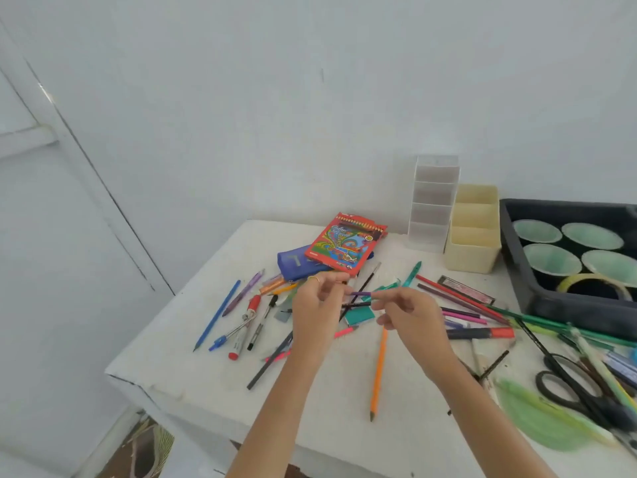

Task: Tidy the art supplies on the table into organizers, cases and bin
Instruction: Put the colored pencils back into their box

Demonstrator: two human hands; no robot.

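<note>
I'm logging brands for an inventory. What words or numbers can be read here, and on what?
"18", probably: in the yellow circle on the red pencil box.
Title on the same box: script lettering, too blurred to read.
On the blue pencil case: pale marks, unreadable.
On the dark flat packet: pink print, too blurred.

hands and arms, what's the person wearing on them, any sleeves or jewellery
No sleeves show; both arms are bare to the frame edge. The left hand wears a thin gold-coloured ring; the right hand wears nothing visible. No watch or bracelet.
</note>
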